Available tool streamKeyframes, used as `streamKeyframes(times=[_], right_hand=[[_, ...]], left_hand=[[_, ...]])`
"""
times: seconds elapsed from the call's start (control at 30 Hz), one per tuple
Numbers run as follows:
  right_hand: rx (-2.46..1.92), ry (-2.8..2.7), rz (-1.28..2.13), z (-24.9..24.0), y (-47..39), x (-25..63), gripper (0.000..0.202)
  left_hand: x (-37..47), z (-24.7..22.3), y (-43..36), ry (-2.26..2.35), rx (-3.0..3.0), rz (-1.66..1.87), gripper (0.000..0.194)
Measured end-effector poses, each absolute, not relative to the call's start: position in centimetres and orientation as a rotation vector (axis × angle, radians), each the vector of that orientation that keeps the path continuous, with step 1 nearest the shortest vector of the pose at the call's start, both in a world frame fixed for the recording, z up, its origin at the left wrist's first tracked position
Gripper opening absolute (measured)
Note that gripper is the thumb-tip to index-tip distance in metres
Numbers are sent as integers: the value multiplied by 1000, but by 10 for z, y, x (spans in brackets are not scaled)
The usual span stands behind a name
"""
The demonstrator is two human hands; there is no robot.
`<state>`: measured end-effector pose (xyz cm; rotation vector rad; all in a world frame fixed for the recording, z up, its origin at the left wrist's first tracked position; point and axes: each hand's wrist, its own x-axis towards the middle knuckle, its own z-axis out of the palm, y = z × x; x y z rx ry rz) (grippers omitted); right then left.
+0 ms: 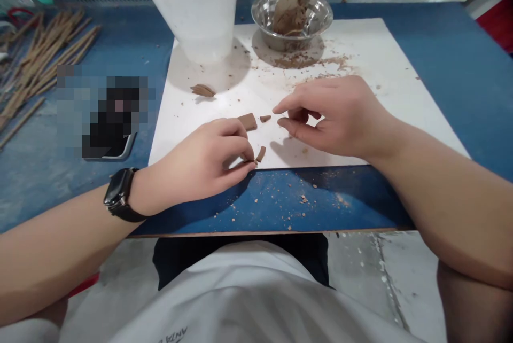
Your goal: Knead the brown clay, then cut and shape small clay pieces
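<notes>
My left hand (208, 156), with a watch on its wrist, rests at the front edge of a white board (404, 102). Its thumb and fingers are pinched on a small brown fragment, mostly hidden by the fingertips. A short curved brown strip (261, 154) lies just beside those tips. Behind the fingers is a flat brown piece (248, 121), partly covered by the hand. My right hand (332, 113) hovers over the board, thumb and index finger apart with nothing between them. Left of its fingertips lies a small brown chip (265, 118).
A white bucket (196, 12) and a steel bowl (260, 20) holding a brown lump (289, 14) stand at the back. Stacked brown flakes (203, 90) lie near the bucket. Thin brown sticks (52, 54) and a phone (116, 124) are at left. Crumbs litter the blue table (272, 209).
</notes>
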<state>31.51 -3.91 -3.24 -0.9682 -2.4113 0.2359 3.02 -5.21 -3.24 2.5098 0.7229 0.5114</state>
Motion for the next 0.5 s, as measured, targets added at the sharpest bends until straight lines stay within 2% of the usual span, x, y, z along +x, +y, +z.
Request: streamKeyframes(times=[0.13,0.37,0.5], right_hand=[[-963,-2389,191,-34,-30,323,15],[-1314,-2470,140,-44,-10,333,13],[-1374,-2492,86,-42,-13,331,20]], left_hand=[[27,-28,-48,787,2450,492,16],[28,-23,-44,1083,2343,535,9],[28,-25,-41,1115,2237,616,10]])
